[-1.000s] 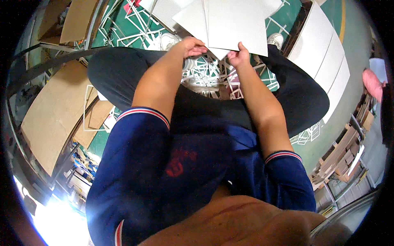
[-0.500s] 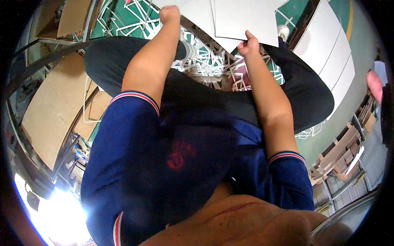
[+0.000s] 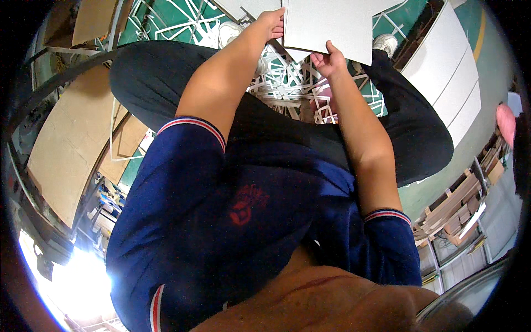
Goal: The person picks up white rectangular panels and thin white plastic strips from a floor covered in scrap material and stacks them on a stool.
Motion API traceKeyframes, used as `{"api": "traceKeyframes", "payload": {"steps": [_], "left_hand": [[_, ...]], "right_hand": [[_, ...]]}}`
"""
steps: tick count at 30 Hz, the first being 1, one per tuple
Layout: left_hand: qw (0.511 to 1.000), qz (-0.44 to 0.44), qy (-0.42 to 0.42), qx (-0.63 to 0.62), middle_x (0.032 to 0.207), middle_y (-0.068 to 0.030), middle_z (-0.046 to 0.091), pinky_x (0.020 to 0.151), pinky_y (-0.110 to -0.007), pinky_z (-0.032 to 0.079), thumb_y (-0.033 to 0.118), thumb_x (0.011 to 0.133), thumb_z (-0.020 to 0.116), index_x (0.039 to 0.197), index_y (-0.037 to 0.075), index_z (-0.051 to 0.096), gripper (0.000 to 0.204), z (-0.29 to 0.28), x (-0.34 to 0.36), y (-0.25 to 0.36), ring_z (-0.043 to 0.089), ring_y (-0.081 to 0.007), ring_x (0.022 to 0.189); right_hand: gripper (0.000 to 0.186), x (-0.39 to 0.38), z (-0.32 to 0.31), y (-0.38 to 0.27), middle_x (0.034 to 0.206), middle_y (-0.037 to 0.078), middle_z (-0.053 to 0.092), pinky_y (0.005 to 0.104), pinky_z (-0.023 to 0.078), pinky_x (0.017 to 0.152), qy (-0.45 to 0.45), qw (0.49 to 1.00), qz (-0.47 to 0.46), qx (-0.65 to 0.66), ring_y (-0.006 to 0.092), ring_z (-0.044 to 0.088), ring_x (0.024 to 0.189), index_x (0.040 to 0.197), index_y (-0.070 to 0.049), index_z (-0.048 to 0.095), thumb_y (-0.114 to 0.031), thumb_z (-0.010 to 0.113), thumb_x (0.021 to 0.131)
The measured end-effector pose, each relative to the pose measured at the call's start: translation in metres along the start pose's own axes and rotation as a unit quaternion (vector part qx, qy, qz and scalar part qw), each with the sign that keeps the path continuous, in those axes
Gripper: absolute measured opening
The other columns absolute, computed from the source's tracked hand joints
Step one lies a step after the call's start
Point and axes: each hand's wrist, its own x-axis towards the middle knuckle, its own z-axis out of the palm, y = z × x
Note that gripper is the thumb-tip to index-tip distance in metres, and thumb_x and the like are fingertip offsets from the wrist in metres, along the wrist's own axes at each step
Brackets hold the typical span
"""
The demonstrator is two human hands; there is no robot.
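Between my two hands is a flat white sheet of board [image 3: 329, 25], which runs off the top edge of the view. My left hand [image 3: 272, 25] is closed on its left edge, with the fingertips partly hidden behind the sheet. At the near edge my right hand [image 3: 331, 62] pinches the board, thumb on top and fingers underneath. Below this sheet, another white sheet [image 3: 239, 8] shows at the upper left.
Thin white offcut strips [image 3: 282, 83] lie tangled on the green floor between my legs. A stack of white boards [image 3: 442, 66] is at the right. Brown boards [image 3: 69, 149] stand at the left, with wood blocks [image 3: 456, 210] at the lower right.
My left hand has come right and down from the upper left onto the sheet's left edge. The sheet has shifted slightly up and left; my right hand stays at its near edge.
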Motion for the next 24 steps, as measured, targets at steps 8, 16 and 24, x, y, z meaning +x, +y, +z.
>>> {"api": "traceKeyframes", "payload": {"steps": [8, 16, 24], "left_hand": [[0.991, 0.106, 0.032, 0.075, 0.084, -0.0088, 0.06, 0.057, -0.03, 0.047, 0.026, 0.079, 0.066, 0.099, 0.0, 0.055, 0.035, 0.004, 0.03, -0.018, 0.057, -0.0171, 0.067], [0.993, 0.088, -0.079, 0.014, 0.102, -0.0177, 0.058, 0.076, -0.038, 0.049, 0.02, 0.084, 0.059, 0.109, -0.005, 0.048, 0.037, -0.049, 0.055, 0.018, 0.059, -0.0268, 0.086], [0.963, 0.229, 0.02, 0.138, 0.059, 0.0009, 0.044, 0.051, -0.028, 0.032, 0.024, 0.083, 0.06, 0.118, -0.001, 0.046, 0.046, -0.11, 0.072, 0.088, 0.032, -0.0089, 0.05]], "right_hand": [[0.039, -0.009, 0.001, 0.0, 0.085, 0.012, 0.059, 0.0269, 0.045, 0.046, 0.003, 0.983, -0.058, -0.176, 0.0212, 0.061, 0.064, 0.101, -0.004, 0.05, -0.04, 0.054, 0.086], [0.07, 0.015, -0.041, -0.02, 0.072, 0.013, 0.062, 0.0335, 0.046, 0.064, 0.133, 0.815, -0.198, -0.529, 0.0242, 0.059, 0.067, 0.082, 0.007, 0.065, -0.062, 0.058, 0.072], [0.037, -0.01, -0.026, -0.036, 0.069, 0.009, 0.056, 0.0266, 0.041, 0.039, 0.185, 0.924, -0.314, -0.114, 0.0204, 0.057, 0.051, 0.077, 0.001, 0.055, -0.032, 0.046, 0.09]]}}
